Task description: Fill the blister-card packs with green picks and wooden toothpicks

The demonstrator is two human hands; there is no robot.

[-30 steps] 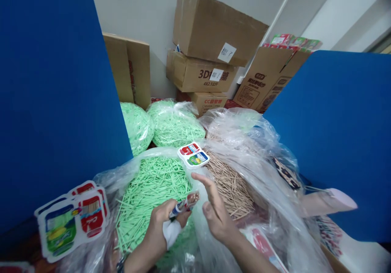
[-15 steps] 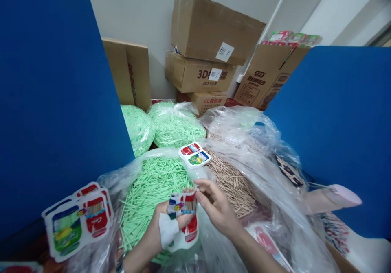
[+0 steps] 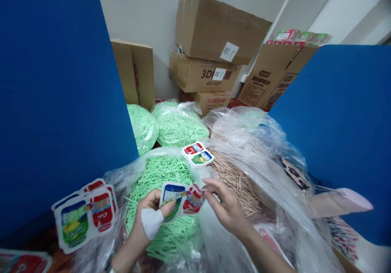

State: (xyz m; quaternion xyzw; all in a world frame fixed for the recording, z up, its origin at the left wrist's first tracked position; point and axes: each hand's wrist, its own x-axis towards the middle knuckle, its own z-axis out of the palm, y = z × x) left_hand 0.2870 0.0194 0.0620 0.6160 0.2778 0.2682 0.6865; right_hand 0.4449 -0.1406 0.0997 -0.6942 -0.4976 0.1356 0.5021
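Observation:
My left hand [image 3: 149, 216], with a white wrap across its thumb base, grips the left side of a white-edged candy pouch [image 3: 185, 199], thumb across the front. The pouch has a blue-green half and a red half with brown sticks in its window. My right hand [image 3: 224, 208] pinches the red half's upper right edge between thumb and fingers. Below lies an open clear bag of green sticks [image 3: 166, 169]. An open bag of brown sticks [image 3: 236, 183] is just right of it. Another pouch [image 3: 198, 154] rests where the two bags meet.
Several stacked pouches [image 3: 87, 216] lie at left, beside a blue partition [image 3: 61, 102]. Another blue partition [image 3: 342, 134] stands right. Tied bags of green sticks [image 3: 181, 128] sit behind, before stacked cardboard boxes [image 3: 214, 29]. A pale pink object [image 3: 351, 199] is at right.
The pouch has been turned from a folded, tilted pose to face me more flatly. My left hand moved left, to the pouch's blue-green side. My right hand remains at the red edge.

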